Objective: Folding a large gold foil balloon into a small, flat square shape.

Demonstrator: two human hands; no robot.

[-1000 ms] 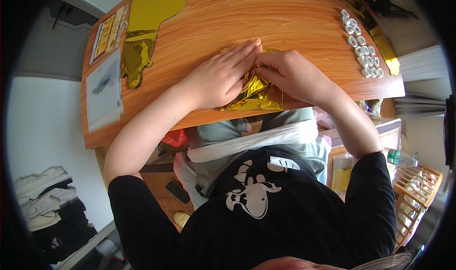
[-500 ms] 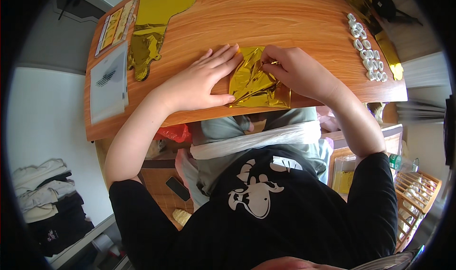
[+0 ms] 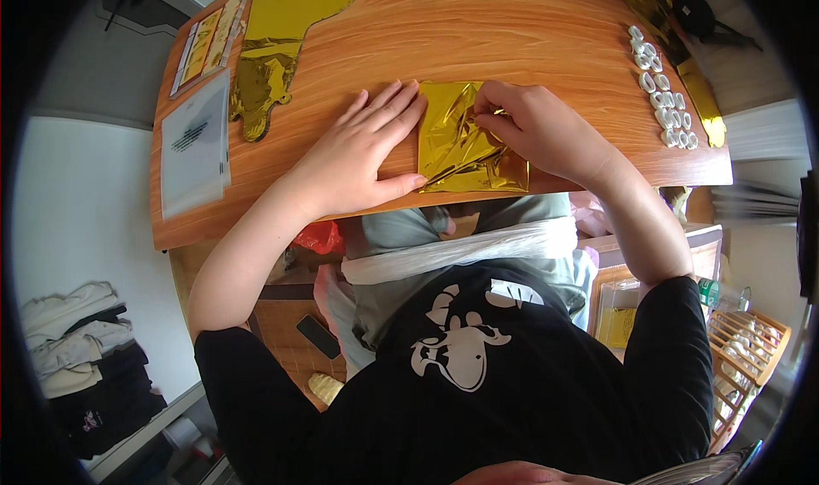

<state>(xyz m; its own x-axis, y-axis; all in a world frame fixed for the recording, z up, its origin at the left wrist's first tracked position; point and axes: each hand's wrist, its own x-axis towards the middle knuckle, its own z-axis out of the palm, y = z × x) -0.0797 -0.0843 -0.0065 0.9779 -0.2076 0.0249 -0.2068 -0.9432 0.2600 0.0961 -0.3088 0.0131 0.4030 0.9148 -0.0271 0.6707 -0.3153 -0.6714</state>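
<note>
A folded square of shiny gold foil [image 3: 448, 156] lies creased at the table's near edge. My left hand [image 3: 363, 148] is spread flat on the table, fingertips and thumb at the foil's left edge. Above the foil's right half, my right hand [image 3: 529, 127] is closed, thumb and forefinger pinched together on the foil's surface, with creases fanning out from there. The exact bit between the fingertips is mostly hidden by the hand. Farther left lies a larger flat gold foil piece [image 3: 286, 37] with rounded ends.
Several small white rolled bands [image 3: 661, 92] line the wooden table's [image 3: 409, 41] right side. A clear plastic sleeve [image 3: 196, 152] and a printed card [image 3: 207, 46] lie at the left. More gold foil [image 3: 699, 101] and a black object [image 3: 695, 14] sit at the far right.
The folded foil has shifted slightly right, along with my right hand. My left hand's fingers have slid a little left, off the foil's edge. Both hands keep nearly the same pose.
</note>
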